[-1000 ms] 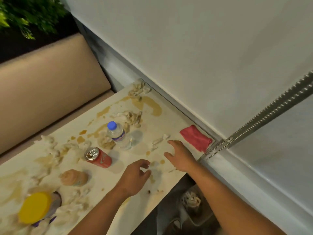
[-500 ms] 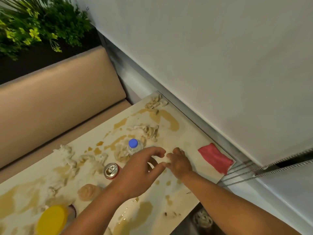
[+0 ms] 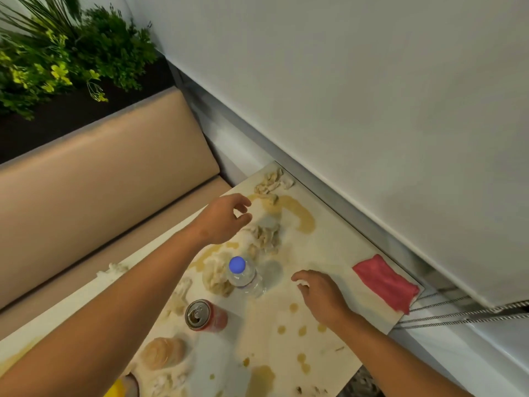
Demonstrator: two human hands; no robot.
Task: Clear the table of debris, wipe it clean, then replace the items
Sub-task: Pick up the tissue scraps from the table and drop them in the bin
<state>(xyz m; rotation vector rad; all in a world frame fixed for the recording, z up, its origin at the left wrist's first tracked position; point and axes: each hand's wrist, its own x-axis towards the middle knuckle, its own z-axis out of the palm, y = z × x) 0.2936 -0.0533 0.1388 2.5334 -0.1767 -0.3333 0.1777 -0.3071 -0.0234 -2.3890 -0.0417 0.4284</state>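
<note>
**Gathering soggy tissue ahead of the wipe**

Found the left hand (image 3: 226,219) poised just above the soaked tissue wad (image 3: 263,237) toward the table's far end, fingers loosely curled and moderately spread, holding nothing. Found the right hand (image 3: 320,293) low over the table (image 3: 337,348), between the water bottle (image 3: 243,277) and the red cloth (image 3: 385,283), fingers bent downward. Glimpsed something pale at its fingertips, but could not tell whether pinched or merely touched. Noted a second tissue clump (image 3: 272,181) at the far corner beside a brown spill (image 3: 300,216). Noted more pulp around the bottle and the soda can (image 3: 204,315), both upright.

Judged the step in hand as debris pickup, early in the task, with wiping not yet begun and the cloth lying untouched near the wall edge. Judged the wad wet and likely to tear, so best scooped from beneath with spread fingers, not plucked from the top, and lifted in one piece. Advised keeping the left forearm clear of the bottle, probably light and easily toppled. Advised taking the far clump in the same reach and leaving the puddles for the cloth.
</note>
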